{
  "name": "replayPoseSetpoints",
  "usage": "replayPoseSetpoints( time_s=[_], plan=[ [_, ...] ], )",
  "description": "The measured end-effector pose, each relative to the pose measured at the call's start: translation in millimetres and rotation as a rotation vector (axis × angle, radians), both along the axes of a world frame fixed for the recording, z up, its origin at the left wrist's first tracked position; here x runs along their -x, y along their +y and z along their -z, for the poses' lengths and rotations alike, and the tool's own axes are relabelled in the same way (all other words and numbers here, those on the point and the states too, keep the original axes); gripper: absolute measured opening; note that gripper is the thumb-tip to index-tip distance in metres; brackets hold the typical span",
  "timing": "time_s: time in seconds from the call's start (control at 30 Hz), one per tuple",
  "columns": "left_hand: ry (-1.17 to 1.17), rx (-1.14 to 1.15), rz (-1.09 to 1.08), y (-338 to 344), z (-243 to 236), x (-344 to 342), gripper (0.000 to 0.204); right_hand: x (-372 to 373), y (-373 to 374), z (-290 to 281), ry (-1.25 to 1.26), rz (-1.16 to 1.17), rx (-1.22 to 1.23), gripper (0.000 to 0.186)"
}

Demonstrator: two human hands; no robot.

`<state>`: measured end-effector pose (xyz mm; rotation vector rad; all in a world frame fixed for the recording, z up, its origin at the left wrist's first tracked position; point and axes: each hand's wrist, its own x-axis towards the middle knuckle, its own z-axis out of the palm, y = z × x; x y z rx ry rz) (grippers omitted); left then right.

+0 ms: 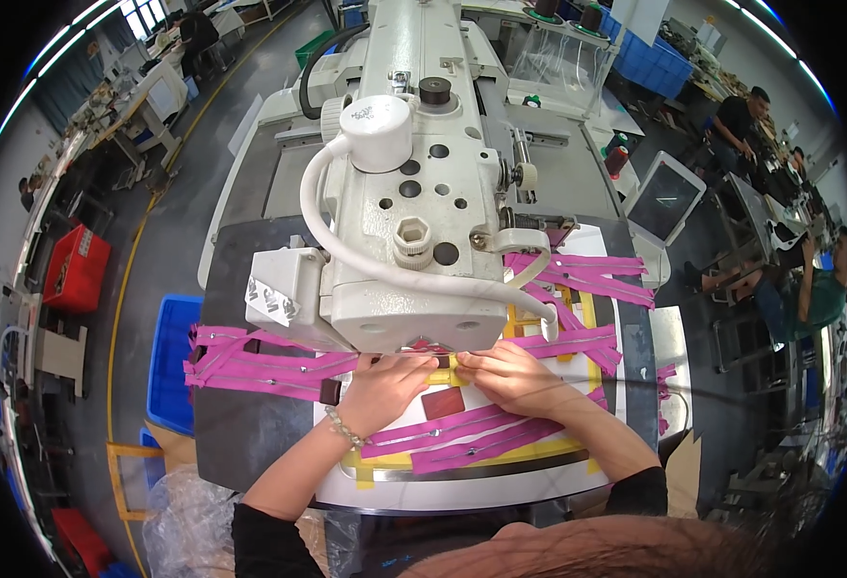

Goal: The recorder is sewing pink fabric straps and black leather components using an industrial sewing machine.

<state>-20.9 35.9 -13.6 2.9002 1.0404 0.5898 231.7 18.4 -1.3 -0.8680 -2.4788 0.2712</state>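
My left hand (390, 390) and my right hand (510, 380) rest on a template beneath the white sewing machine's head (414, 308). Both have curled, closed fingertips at a small dark piece (443, 362) on yellow tape; what exactly they grip is partly hidden. A brown rectangular piece (443, 403) lies between my hands. Pink zippers (472, 438) cross the template below it, with more pink zippers (231, 361) to the left and others (587, 275) at upper right.
A grey tabletop (250, 443) surrounds the template. A blue bin (173, 332) and red crate (77, 270) stand left, a screen (664, 197) right. Co-workers (741, 125) sit or stand at side benches. Crumpled plastic (183, 520) lies at lower left.
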Motion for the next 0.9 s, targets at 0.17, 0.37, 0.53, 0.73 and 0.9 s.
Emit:
replayPoseSetpoints(
  time_s=[0.17,0.37,0.53,0.73,0.9],
  plan=[
    [-0.010,-0.011,0.015,0.7,-2.3,-2.9,0.031,-1.8,-0.6,4.8,0.001,-0.010,-0.043,0.032],
    [0.017,-0.069,0.041,1.6,-2.2,-2.8,0.028,-1.7,-0.2,5.9,-0.021,-0.012,-0.035,0.032],
    [0.082,-0.053,0.046,1.3,-1.0,-2.6,0.030,-2.0,0.4,7.2,-0.010,-0.014,-0.012,0.035],
    [0.054,-0.033,0.059,2.0,-4.3,-6.1,0.033,2.9,-3.2,4.0,0.000,0.007,-0.039,0.031],
    [0.092,-0.004,0.064,0.5,-5.6,-8.3,0.035,2.2,-5.2,5.6,0.004,0.016,-0.056,0.030]
  ],
)
